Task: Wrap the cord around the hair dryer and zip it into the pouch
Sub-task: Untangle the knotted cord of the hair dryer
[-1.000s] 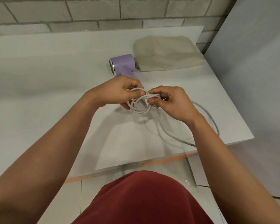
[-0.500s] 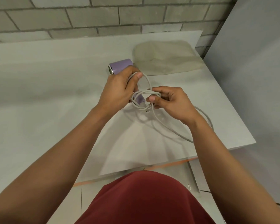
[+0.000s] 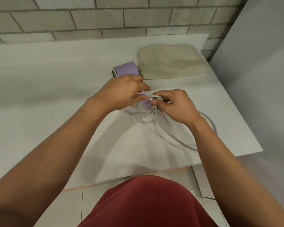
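Observation:
A lilac hair dryer (image 3: 125, 70) lies on the white table (image 3: 56, 82), its barrel pointing left and its handle running toward me. My left hand (image 3: 121, 91) covers the handle and curls round it. Grey cord (image 3: 169, 133) is looped several times around the handle's end. My right hand (image 3: 172, 104) pinches those loops just right of the handle. The rest of the cord trails in a wide arc to the right, past my right wrist. A beige fabric pouch (image 3: 172, 63) lies flat behind the dryer, touching its rear end.
A grey brick wall (image 3: 105, 18) backs the table. A grey panel (image 3: 261, 79) stands along the table's right side. The table's front edge (image 3: 154, 171) is close to my red-clad body, with tiled floor below.
My left hand lifted a cord loop up by the barrel, then came back down onto the handle. My right hand stayed pinching the coil. The loose arc of cord on the right shortened slightly.

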Available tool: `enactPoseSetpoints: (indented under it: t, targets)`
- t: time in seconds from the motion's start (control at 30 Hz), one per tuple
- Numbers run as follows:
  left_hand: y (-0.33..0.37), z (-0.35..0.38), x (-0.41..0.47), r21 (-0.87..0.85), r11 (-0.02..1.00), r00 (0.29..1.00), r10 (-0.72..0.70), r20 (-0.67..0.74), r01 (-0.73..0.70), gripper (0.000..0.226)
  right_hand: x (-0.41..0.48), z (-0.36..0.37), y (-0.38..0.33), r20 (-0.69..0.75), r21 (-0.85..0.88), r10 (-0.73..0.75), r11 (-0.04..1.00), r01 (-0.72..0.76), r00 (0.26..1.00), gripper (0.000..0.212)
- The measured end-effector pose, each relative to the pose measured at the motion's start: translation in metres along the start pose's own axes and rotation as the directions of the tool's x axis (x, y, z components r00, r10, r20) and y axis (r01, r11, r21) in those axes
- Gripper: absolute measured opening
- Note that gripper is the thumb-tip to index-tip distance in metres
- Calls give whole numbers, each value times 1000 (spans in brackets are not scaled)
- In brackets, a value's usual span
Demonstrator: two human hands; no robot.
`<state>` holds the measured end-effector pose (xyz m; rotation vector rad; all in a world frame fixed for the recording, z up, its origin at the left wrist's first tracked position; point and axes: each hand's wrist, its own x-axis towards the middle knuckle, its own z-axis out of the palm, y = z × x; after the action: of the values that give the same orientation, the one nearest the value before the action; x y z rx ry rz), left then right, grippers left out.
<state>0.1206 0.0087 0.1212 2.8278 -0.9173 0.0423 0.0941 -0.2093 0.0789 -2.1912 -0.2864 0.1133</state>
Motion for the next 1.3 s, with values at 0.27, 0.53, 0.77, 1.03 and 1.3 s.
enactPoseSetpoints:
  t: [0.27, 0.53, 0.77, 1.03, 1.3]
  targets:
    - [-7, 9, -4, -430, 902, 974, -125, -191, 31, 16, -3, 1, 4, -6, 89, 34, 995, -33, 999, 16]
    - [10, 7, -4, -782, 620, 735, -560, -382, 66, 19, -6, 7, -10, 28, 381, 134, 915, -135, 991, 13]
    - [-10, 5, -9, -303, 927, 843, -339, -418, 223, 33, 3, -9, -11, -24, -8, 46, 999, -47, 999, 18]
    - [10, -13, 21, 191, 976, 989, 124, -85, -106, 36, 4, -9, -20, -27, -178, 1, 984, -6, 1000, 20]
    - [9, -8, 7, 73, 989, 886, -85, -455, 132, 36, -7, -18, -15, -84, 21, 11, 1000, -9, 996, 25]
